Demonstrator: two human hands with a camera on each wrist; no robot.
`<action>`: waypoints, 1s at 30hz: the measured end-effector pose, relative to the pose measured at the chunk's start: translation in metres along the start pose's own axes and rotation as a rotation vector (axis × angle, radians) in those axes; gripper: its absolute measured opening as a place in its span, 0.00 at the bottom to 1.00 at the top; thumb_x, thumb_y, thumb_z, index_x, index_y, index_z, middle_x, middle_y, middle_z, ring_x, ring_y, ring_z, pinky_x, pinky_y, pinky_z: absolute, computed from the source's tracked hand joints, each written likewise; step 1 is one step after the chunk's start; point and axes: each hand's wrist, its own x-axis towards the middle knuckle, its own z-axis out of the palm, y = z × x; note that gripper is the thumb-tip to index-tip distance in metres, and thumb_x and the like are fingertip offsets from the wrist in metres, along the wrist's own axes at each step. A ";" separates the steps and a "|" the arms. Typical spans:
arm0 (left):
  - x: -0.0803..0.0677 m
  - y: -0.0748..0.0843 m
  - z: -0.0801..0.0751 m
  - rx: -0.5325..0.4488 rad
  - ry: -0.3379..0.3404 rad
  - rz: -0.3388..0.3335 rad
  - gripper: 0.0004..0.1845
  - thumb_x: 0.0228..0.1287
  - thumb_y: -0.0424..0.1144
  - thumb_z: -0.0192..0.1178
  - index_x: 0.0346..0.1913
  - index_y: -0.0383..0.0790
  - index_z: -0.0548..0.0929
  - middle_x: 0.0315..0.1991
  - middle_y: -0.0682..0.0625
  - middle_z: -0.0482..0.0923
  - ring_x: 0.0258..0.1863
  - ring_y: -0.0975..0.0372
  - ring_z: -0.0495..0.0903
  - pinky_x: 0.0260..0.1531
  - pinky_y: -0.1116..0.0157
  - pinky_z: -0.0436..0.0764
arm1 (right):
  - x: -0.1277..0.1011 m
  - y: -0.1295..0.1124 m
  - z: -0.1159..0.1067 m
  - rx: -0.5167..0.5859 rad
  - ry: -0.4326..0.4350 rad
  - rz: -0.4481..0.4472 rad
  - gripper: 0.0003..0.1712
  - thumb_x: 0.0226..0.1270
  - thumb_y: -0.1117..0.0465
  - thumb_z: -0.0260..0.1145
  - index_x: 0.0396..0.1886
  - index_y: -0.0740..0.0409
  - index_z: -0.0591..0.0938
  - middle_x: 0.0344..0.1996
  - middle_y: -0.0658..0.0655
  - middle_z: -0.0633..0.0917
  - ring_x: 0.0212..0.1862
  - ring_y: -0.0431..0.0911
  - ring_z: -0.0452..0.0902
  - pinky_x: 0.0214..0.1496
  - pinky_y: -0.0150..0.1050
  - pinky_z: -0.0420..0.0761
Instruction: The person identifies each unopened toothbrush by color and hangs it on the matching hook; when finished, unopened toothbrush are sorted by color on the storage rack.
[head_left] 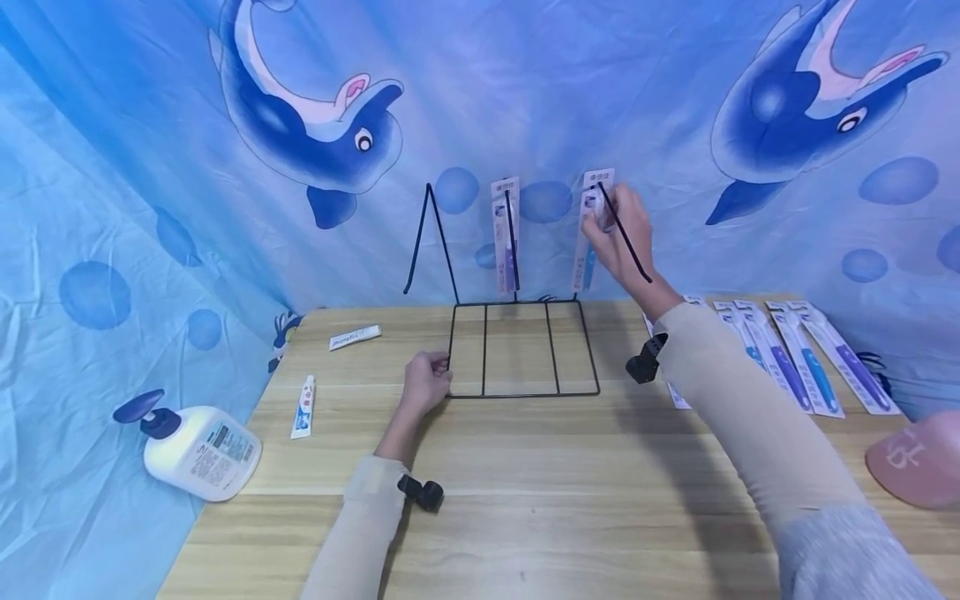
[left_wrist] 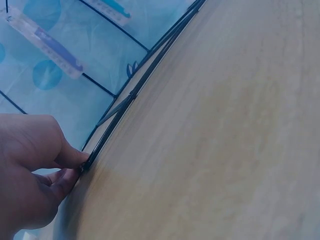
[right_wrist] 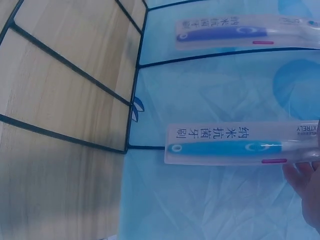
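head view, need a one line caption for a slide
Left hand pinches the wire rack base on the table while right hand holds a packaged toothbrush at its hook.

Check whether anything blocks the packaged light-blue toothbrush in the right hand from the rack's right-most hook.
Nothing visible does. The right hand holds the light-blue toothbrush pack right at the black wire hook; the purple toothbrush pack hangs on the neighbouring hook, apart.

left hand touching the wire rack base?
Touching. In the left wrist view the left hand pinches the corner of the black wire rack between thumb and fingers; the head view agrees, with the hand at the base's front left corner.
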 end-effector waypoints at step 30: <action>0.004 -0.001 0.001 0.010 -0.010 -0.006 0.20 0.57 0.20 0.60 0.55 0.23 0.80 0.41 0.39 0.81 0.42 0.51 0.80 0.46 0.60 0.84 | -0.049 0.083 -0.048 -0.224 -0.375 0.276 0.29 0.69 0.49 0.66 0.52 0.71 0.76 0.47 0.70 0.76 0.48 0.63 0.74 0.47 0.58 0.78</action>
